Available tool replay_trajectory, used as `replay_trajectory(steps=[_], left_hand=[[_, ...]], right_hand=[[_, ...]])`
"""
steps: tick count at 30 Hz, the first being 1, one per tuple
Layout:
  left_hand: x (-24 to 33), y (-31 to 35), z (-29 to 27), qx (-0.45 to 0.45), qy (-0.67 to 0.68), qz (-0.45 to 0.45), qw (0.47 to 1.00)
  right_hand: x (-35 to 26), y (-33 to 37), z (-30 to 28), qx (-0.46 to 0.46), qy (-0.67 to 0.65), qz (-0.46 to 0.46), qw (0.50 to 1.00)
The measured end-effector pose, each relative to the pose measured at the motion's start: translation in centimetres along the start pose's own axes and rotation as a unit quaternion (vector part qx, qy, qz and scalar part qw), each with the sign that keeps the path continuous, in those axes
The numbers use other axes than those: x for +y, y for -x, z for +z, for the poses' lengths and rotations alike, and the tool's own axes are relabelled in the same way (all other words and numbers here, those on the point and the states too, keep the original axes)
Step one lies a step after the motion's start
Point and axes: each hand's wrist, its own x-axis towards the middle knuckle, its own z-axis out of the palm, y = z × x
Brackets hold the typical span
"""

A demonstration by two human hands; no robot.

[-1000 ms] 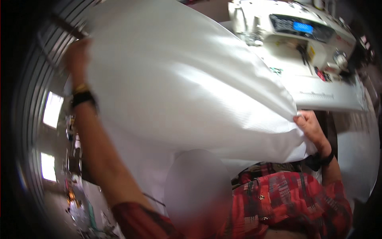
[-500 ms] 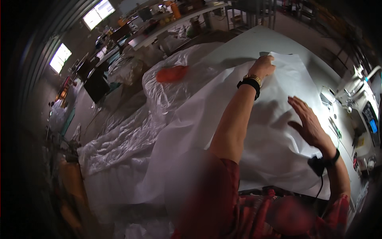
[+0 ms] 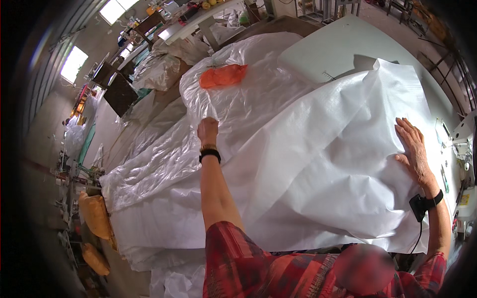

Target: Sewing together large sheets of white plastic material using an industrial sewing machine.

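A large white woven plastic sheet (image 3: 308,164) is spread in soft folds over the table in front of me. My right hand (image 3: 413,151) lies on its right part with the fingers stretched out. Out to the left, my left hand (image 3: 207,130) is closed, its fingers curled over the crinkled clear plastic film (image 3: 164,164) that covers the left side. Whatever may be between those fingers is hidden. Beyond the left hand, an orange plastic bag (image 3: 223,76) rests on the film.
A pale grey-green tabletop (image 3: 343,47) shows past the sheet's far edge. Sewing machine parts (image 3: 464,136) stand at the right edge. A cluttered bench (image 3: 194,27) and plastic-wrapped bundles (image 3: 161,72) are at the far left. Yellowish bundles (image 3: 94,213) sit low at the left.
My left hand has moved from the sheet's far edge leftward and nearer, onto the clear film. My right hand has shifted right and settled flat on the white sheet. The view has shifted too.
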Motion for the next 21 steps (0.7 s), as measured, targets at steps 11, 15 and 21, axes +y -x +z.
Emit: replay_trajectory(steps=[11, 15, 21], left_hand=[[5.3, 2.0, 9.9, 0.097, 0.094, 0.176, 0.975], [5.6, 0.4, 10.7, 0.048, 0.102, 0.138, 0.984], [4.8, -1.7, 11.4, 0.031, 0.266, 0.067, 0.961]], right_hand=[[-1.1, -0.5, -0.5, -0.015, 0.001, 0.029, 0.999], [-1.3, -0.6, -0.6, -0.011, 0.006, 0.036, 0.999], [-1.6, -0.7, -0.7, -0.015, -0.004, 0.043, 0.999]])
